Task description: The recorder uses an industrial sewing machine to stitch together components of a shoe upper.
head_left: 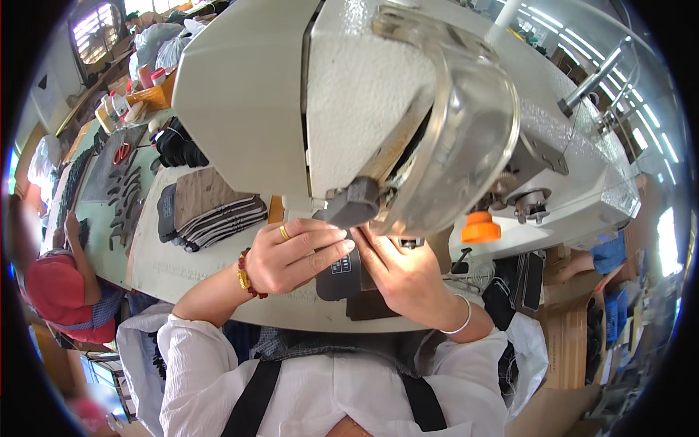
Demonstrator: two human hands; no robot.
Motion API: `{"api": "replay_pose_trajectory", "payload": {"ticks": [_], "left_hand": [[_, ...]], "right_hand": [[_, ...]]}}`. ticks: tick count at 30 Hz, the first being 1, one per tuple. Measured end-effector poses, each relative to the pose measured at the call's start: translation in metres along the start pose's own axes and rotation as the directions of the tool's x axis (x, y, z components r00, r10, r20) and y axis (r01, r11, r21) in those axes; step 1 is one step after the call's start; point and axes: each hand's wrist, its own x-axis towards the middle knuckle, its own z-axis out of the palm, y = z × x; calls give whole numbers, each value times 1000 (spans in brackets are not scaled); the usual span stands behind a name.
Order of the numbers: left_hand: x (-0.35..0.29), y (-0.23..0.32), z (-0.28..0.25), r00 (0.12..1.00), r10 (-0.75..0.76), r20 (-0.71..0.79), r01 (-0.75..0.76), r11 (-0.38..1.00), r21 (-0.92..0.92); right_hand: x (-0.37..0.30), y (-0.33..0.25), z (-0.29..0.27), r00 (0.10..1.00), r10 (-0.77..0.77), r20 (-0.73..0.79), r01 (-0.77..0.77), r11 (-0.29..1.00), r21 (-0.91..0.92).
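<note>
Under the head of a large pale sewing machine [378, 80], a dark grey padded piece [337, 288] with rounded corners and a small printed patch lies on the machine bed. My left hand [297, 255] pinches it from the left, fingertips close below the machine's grey lower part [354, 202]. From the other side my right hand [405, 280] presses its fingers along the right edge of the same piece. A flat brown piece [370, 306] shows beneath and beside it. The needle and the far end of the grey piece are hidden behind my fingers and the machine.
A stack of brown and dark pieces [211, 207] sits on the left of the table. An orange knob [480, 228] juts out at the machine's right. A person in a red cap [62, 297] works at the green table [95, 244]. A cardboard box [566, 342] stands at right.
</note>
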Motion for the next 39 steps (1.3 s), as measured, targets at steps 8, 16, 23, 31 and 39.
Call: {"api": "replay_pose_trajectory", "payload": {"ticks": [8,16,23,31,39], "left_hand": [[-26,-2,21,983,-111,150,102,993,67],[-29,2,27,994,-106,21,98,967,233],[-27,1,17,991,-76,113,43,962,270],[-29,1,17,981,-157,117,144,983,112],[-32,1,24,969,-239,56,238,971,30]], "right_hand": [[-23,11,23,996,-84,4,84,993,-83],[-33,23,58,959,-221,-175,187,964,-190],[-16,19,27,972,-229,-60,213,956,-202],[-9,19,17,975,-221,12,219,954,-205],[-7,21,13,962,-268,46,268,906,-327]]}}
